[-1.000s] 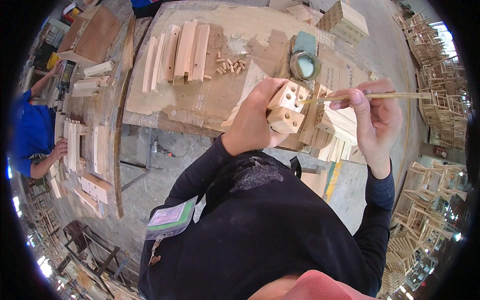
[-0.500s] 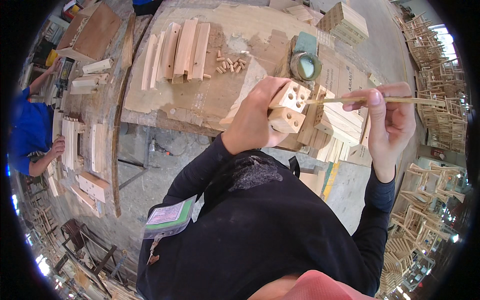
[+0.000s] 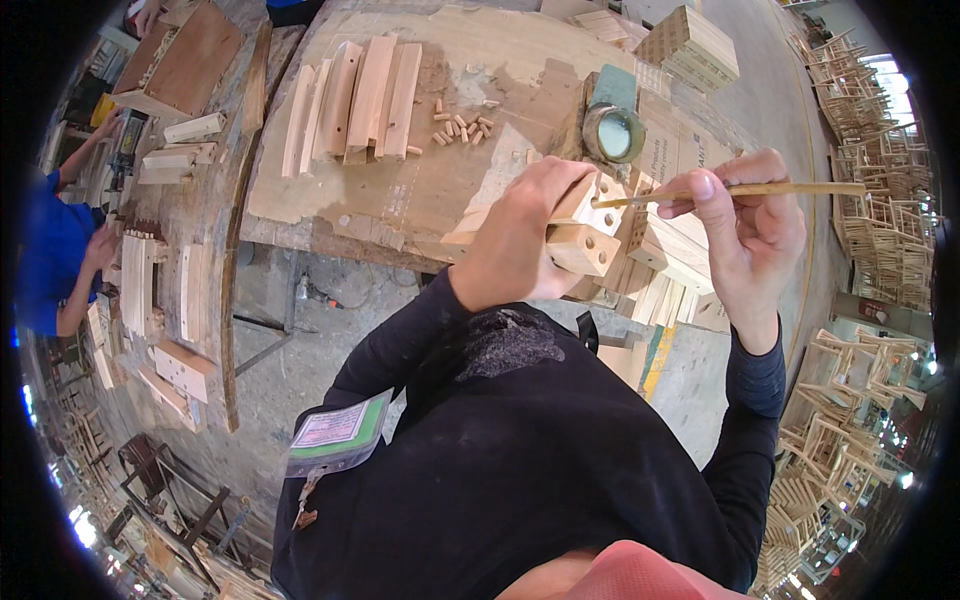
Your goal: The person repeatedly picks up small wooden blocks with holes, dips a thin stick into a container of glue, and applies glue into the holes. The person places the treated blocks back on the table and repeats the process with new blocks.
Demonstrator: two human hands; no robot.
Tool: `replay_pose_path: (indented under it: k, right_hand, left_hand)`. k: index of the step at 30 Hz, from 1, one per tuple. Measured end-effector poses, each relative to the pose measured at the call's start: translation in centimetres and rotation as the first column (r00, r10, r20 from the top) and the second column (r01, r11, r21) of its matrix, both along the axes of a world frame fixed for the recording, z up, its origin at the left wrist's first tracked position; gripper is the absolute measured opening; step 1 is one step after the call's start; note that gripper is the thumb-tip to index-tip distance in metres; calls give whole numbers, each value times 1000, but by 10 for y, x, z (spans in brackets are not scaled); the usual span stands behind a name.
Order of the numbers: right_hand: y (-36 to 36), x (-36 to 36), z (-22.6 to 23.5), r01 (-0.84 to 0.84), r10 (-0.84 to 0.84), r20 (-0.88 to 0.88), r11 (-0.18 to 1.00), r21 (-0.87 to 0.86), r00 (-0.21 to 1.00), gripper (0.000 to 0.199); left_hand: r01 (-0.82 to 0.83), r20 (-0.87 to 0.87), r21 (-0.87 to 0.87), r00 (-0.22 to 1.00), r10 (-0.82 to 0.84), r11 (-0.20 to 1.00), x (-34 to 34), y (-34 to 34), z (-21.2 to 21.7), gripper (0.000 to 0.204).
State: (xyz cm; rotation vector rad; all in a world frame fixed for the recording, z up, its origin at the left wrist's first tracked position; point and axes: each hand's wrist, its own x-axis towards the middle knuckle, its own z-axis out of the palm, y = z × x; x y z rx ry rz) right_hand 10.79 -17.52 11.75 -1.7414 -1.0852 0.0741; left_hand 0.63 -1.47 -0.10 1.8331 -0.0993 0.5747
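My left hand (image 3: 515, 235) is closed around wooden pieces (image 3: 583, 247) whose end faces, drilled with round holes, point to the right. Between the fingers of my right hand (image 3: 745, 225) is a thin wooden stick (image 3: 790, 188). Its narrow tip is at a hole in the upper piece's end; how deep it reaches I cannot tell. Just beyond the held pieces stands a round container (image 3: 615, 134) of whitish liquid. Drilled wooden blocks (image 3: 675, 248) lie stacked under and behind my right hand.
Several wooden bars (image 3: 365, 100) and loose dowels (image 3: 462, 128) lie on the cardboard-covered table (image 3: 290, 205). A stack of blocks (image 3: 690, 48) stands at the far right. A person in blue (image 3: 60, 260) works at the left bench; wooden frames (image 3: 880, 190) are piled along the right.
My right hand has moved left, bringing the stick's tip onto a hole in the upper piece. The held pieces have turned slightly. At the left bench, the other person's near hand has shifted away.
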Motion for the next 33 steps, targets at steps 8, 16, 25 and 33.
replay_pose_path:
  k: [8, 16, 25, 33]
  right_hand:
    - [-1, -6, 5, 56, -56, -10, 998, -7, 998, 12]
    - [-7, -3, 8, 113, -94, 241, 992, -64, 966, 11]
    - [-4, 5, 7, 56, -41, 219, 996, -63, 975, 12]
    - [-2, 6, 3, 77, -66, 239, 996, -37, 969, 10]
  left_hand:
    - [8, -27, 25, 1000, -7, 1000, -1, 0, 0, 68]
    - [31, -83, 13, 996, -30, 999, 1, -1, 2, 72]
    - [40, -60, -5, 997, -40, 999, 5, 2, 5, 67]
    - [32, 10, 27, 999, -32, 999, 4, 0, -3, 73]
